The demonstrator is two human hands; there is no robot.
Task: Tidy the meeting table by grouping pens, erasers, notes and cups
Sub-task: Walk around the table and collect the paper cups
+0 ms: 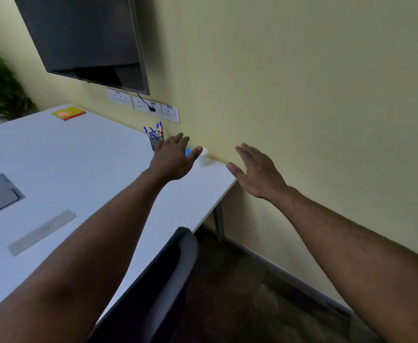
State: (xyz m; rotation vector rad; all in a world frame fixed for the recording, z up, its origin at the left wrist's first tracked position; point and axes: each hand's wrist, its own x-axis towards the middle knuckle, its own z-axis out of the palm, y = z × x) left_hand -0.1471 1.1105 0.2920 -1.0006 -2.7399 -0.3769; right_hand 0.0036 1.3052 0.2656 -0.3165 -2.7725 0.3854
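Both hands spread above the bench corner

Left hand (172, 159) hovers, fingers straight, over a white cup (203, 158) near the pen holder (156, 139); right hand (257, 173) hangs wide past the bench (79, 154) edge; notes (69, 113) lie well apart.

A black mesh holder (156, 141) stands upright near the wall on the white table (79, 157), blue and red pens (153, 129) sticking out of it. Just beside it sit a blue object (187, 152), mostly hidden, and a white cup (203, 158). Yellow and orange notes (69, 112) lie flat at the far corner.
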